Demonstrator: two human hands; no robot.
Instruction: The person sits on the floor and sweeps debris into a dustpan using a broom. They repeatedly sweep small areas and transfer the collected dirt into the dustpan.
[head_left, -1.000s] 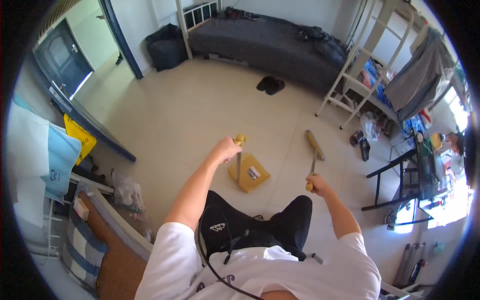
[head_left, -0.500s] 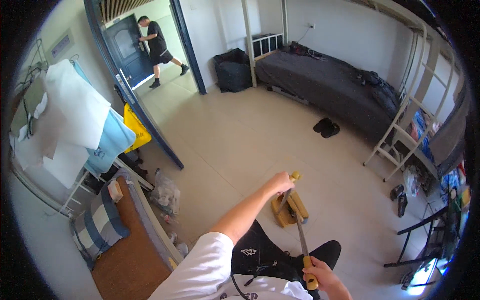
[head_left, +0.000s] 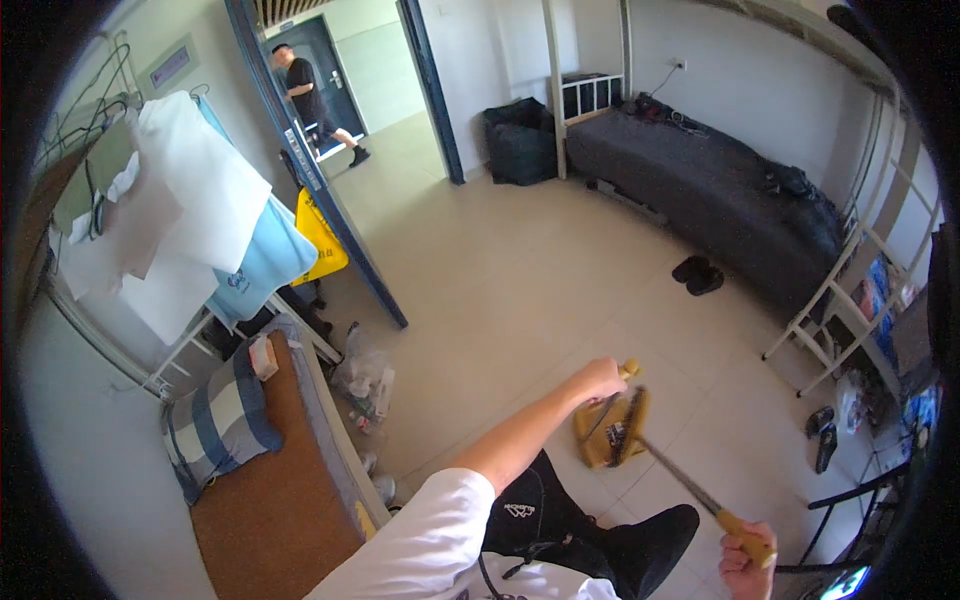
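Observation:
My left hand is closed round the upper end of a dustpan's handle, its yellow tip sticking out past the fingers. Below it the yellow dustpan rests on or just above the floor; I cannot tell which. Out to the right, my right hand grips a broom by its yellow handle end. The metal-coloured broom stick slants up and left to the yellow broom head with dark bristles, which overlaps the dustpan's right side. A little dark matter seems to lie in the pan.
A bed with a brown mat runs along the left, beside a clear plastic bag. Black slippers lie before the grey-covered bunk. A ladder and a black folding chair stand right. Beyond the open door, a person walks.
The whole view has shifted, so the room sits further right. My right hand has swung outward to the right, and the broom slants more and its head has turned. The person outside has moved left.

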